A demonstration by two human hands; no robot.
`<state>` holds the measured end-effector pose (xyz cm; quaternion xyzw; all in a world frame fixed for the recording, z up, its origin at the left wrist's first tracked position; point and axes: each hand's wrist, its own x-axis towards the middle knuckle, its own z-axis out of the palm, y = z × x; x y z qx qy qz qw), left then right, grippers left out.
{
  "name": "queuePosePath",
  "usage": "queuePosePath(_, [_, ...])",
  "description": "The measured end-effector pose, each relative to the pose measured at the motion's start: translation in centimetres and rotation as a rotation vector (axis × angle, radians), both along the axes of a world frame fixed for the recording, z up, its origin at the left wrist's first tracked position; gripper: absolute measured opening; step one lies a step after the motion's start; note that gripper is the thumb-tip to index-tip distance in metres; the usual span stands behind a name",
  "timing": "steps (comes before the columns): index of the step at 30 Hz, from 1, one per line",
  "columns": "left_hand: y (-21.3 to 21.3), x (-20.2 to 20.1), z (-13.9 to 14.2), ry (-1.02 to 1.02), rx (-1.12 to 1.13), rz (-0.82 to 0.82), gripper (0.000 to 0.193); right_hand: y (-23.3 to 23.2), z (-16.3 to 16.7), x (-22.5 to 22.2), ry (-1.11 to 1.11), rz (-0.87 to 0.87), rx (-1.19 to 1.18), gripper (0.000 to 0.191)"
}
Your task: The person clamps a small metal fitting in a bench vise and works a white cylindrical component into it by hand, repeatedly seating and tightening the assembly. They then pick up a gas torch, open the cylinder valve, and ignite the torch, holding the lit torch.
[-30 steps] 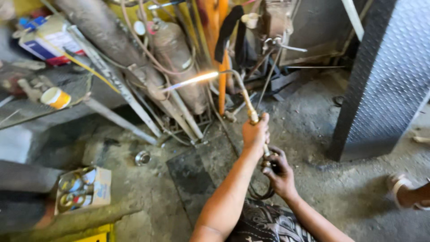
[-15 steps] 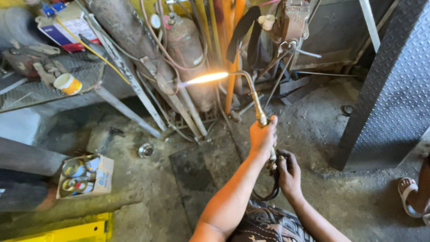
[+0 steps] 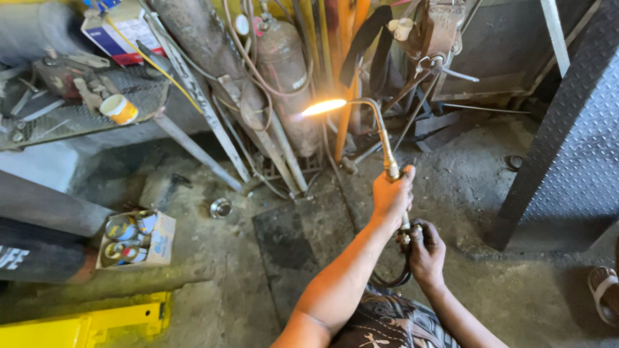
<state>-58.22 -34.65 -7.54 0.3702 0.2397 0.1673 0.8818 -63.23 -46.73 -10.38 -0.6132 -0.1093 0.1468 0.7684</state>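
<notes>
Gripping lit torch (image 3: 385, 151): left hand (image 3: 392, 195) closed round handle, right hand (image 3: 427, 252) closed on valves below. Flame (image 3: 322, 107) near gas cylinder (image 3: 287, 77). Dusty concrete floor (image 3: 477, 174), cluttered workshop, carton of cans (image 3: 134, 238).

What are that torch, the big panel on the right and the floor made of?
The torch looks like metal: a thin, curved, dull grey tube into a brassy yellow fitting above the left hand. The panel seems steel tread plate, grey with a raised diamond pattern. The floor looks like rough, stained concrete, though dirt hides much of it.
</notes>
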Motion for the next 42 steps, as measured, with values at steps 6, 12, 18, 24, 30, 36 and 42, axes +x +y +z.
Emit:
queuePosePath(6, [0.2,-0.5,0.6,0.015,-0.001,0.015,0.028,0.0,-0.2,-0.1,-0.04,0.011,-0.026,0.02])
queuePosePath(12, [0.4,-1.2,1.3,0.0,0.01,0.04,0.025,-0.1,-0.1,-0.5,-0.06,0.019,-0.068,0.022])
queuePosePath(18, [0.6,-1.6,1.3,-0.006,0.009,0.039,0.028,0.0,0.0,-0.8,-0.038,0.039,-0.022,0.022])
queuePosePath(24, [0.8,-1.3,0.9,0.014,0.037,0.095,0.028,0.4,0.2,-0.8,-0.075,0.023,-0.059,0.019])
queuePosePath(30, [0.8,-1.3,0.6,0.04,0.031,0.093,0.029,0.6,0.2,-0.7,-0.059,0.032,-0.055,0.019])
queuePosePath(36, [0.9,-1.5,0.5,0.003,0.032,0.094,0.03,0.5,0.2,-0.8,-0.059,0.038,-0.057,0.019])
queuePosePath(42, [0.9,-1.6,0.9,-0.016,0.038,0.093,0.03,0.4,0.5,-0.8,-0.106,0.045,-0.058,0.02])
